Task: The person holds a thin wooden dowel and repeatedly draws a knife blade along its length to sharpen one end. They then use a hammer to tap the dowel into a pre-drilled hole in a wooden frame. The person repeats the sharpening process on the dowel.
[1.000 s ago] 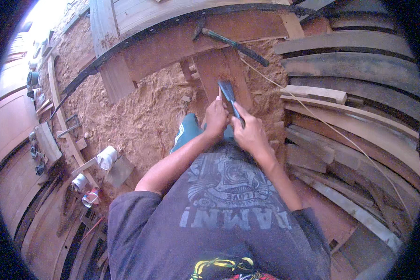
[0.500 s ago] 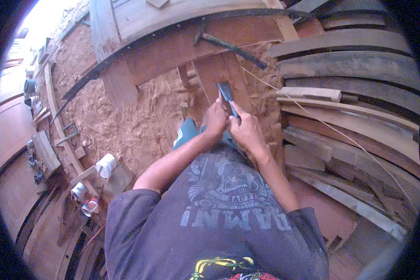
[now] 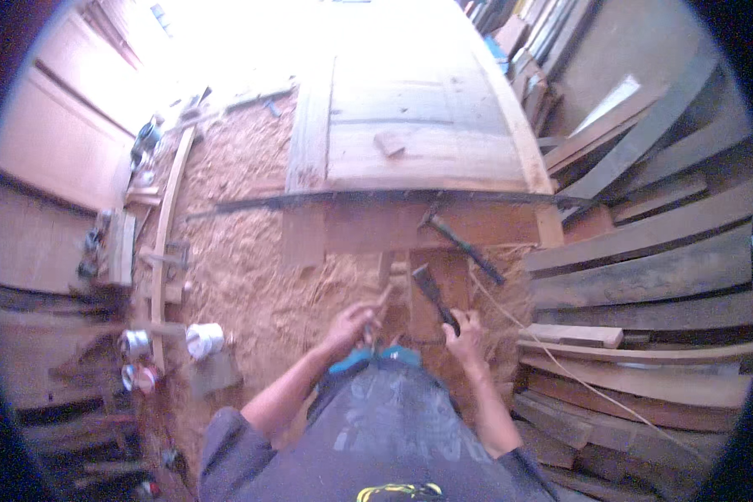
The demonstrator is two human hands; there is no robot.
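Observation:
My right hand [image 3: 467,336] is closed around the handle of a dark, broad-bladed chisel [image 3: 431,293]. Its blade slants up and left over a brown board [image 3: 452,272] in front of me. My left hand [image 3: 353,328], now apart from the right, is closed with a thin, pale wooden stick [image 3: 384,296] rising from its fingers; motion blur softens the detail. Beyond both hands, a hammer [image 3: 467,248] with a dark handle lies slantwise across a reddish-brown plank [image 3: 376,226].
A long black bar [image 3: 343,199] spans the near edge of a wooden panel [image 3: 410,159], which carries a small wood block [image 3: 389,144]. Stacked planks [image 3: 644,284] line the right, crossed by a cord [image 3: 594,385]. Shavings [image 3: 251,276] cover the ground; white tubs [image 3: 205,340] stand left.
My hands have moved apart: the left has shifted left with the thin stick, the right keeps the chisel. The view has tilted up, bringing more of the panel into sight.

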